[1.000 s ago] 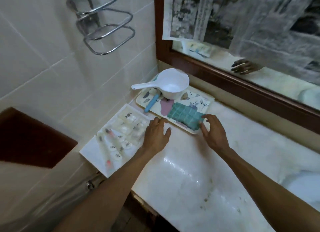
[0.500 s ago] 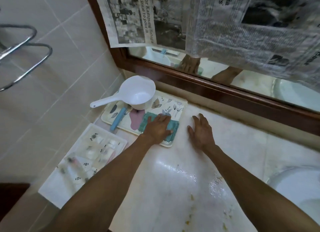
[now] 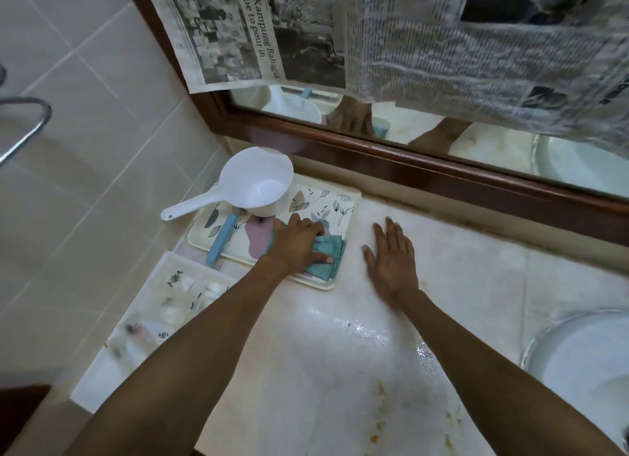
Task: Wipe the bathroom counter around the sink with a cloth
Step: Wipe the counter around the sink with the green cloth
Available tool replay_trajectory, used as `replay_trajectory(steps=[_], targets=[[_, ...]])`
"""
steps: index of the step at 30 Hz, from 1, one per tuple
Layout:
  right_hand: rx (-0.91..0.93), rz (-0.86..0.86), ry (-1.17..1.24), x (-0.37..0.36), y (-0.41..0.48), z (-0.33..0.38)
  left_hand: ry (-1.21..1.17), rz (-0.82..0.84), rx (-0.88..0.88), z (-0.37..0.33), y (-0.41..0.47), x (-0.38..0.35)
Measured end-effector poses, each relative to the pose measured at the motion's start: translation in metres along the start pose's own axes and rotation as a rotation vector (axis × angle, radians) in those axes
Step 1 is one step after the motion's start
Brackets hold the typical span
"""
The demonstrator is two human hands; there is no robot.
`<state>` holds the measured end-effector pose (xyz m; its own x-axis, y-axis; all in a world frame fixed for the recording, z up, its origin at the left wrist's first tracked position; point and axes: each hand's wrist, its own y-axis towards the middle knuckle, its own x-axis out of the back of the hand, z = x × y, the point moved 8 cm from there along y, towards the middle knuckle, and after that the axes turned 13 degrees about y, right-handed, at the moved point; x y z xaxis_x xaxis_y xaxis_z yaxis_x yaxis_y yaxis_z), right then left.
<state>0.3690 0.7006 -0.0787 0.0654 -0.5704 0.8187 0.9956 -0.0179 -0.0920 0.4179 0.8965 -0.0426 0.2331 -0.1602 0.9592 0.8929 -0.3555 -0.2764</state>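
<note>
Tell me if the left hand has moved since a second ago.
Yes. The left hand went from beside the tray onto it, and now grips the cloth.

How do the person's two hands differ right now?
The left hand lies on the teal cloth, fingers curled and bunching it; the right hand holds nothing, fingers straight. The left hand is over the patterned tray; the right hand rests on the counter. Both lie palm down.
</note>
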Motion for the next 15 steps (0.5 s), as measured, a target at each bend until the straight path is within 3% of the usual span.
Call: replay_trajectory(steps=[10,15], targets=[[-0.053,0.148,-0.02,0.011,-0.001,0.003,-0.185,-0.136,-0.042,0.002,-0.019,0.031],[-0.131,0.057,-0.076,0.058,-0.014,-0.009,-0.37,-0.264,-0.134,-0.015,-0.021,0.08]])
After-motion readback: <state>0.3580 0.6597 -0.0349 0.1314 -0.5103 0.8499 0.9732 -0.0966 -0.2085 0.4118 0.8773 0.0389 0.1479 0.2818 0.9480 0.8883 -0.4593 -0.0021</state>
